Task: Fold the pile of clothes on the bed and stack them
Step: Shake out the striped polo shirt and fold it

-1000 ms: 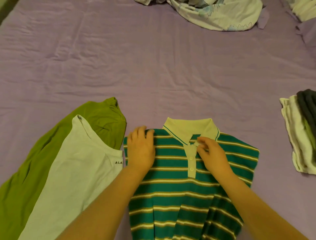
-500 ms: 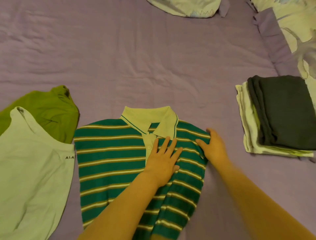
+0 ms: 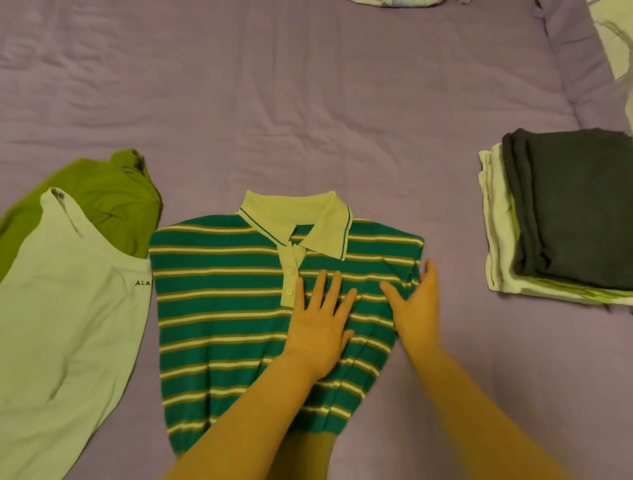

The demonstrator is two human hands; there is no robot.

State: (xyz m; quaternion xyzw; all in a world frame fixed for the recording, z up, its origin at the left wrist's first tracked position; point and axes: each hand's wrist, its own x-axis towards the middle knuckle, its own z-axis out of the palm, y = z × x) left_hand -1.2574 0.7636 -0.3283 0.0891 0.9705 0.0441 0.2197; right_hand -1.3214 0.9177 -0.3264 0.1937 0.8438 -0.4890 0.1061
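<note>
A green polo shirt with white and tan stripes and a pale collar lies face up on the purple bed sheet, its sleeves tucked under. My left hand presses flat on its chest, right of the button placket, fingers spread. My right hand lies flat along the shirt's right edge, fingers straight. To the right sits a folded stack of pale garments topped by a dark grey one.
At the left lie a white T-shirt with small lettering and an olive-green garment under it, both unfolded. Crumpled pale cloth shows at the top edge, and a patterned pillow at the top right.
My left hand moved from the shirt's left shoulder to the right of the placket. My right hand went from the collar to the shirt's right edge. The view shifted right, revealing the stack.
</note>
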